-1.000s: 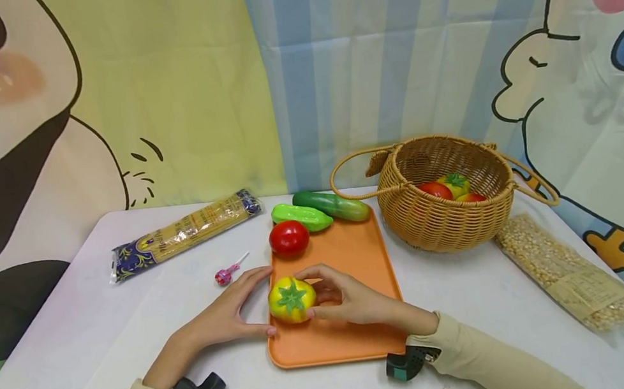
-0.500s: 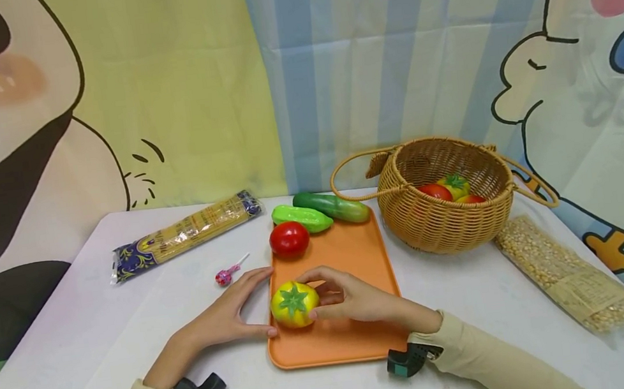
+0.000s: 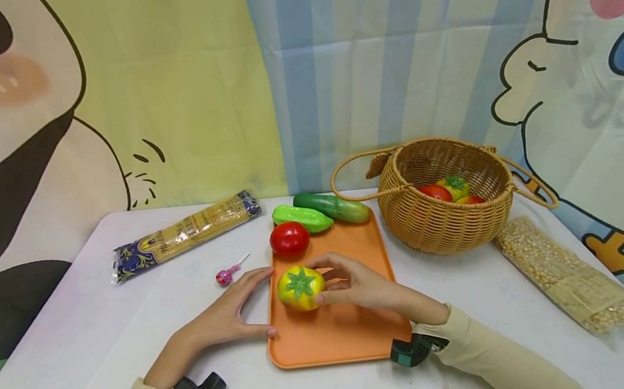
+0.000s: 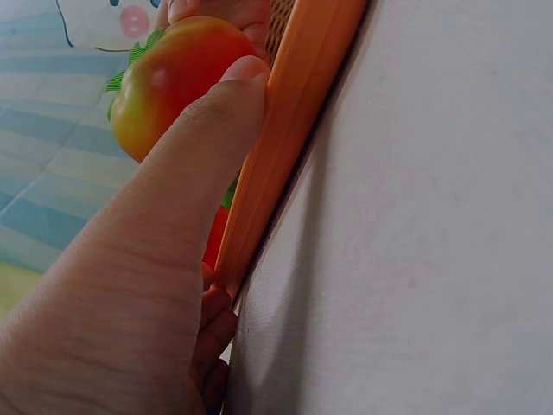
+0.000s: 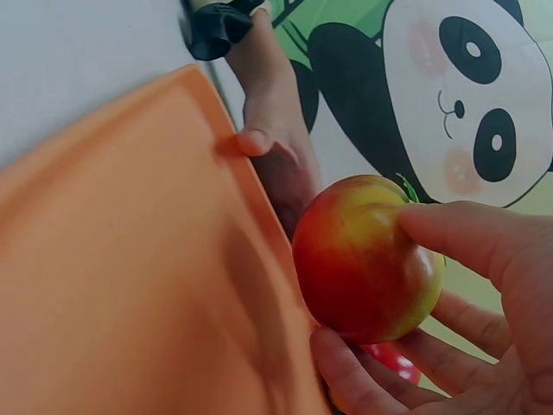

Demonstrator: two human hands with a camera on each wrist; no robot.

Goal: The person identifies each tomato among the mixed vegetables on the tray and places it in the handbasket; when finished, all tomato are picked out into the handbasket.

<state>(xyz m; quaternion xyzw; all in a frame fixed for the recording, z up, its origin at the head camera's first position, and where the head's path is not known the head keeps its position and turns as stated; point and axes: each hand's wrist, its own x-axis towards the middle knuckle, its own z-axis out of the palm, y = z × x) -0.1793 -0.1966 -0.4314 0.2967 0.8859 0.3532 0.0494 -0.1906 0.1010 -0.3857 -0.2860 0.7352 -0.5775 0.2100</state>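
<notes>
Just now, in the head view, the right hand (image 3: pixel 358 285) had shifted the yellow tomato (image 3: pixel 301 289) over the orange tray (image 3: pixel 340 342), farther from the wide-fingered left hand (image 3: pixel 219 318); placement seemed unfinished. Left wrist view: it showed beyond the thumb (image 4: pixel 220 112). Right wrist view: fingers (image 5: pixel 445 359) pinched it.
</notes>
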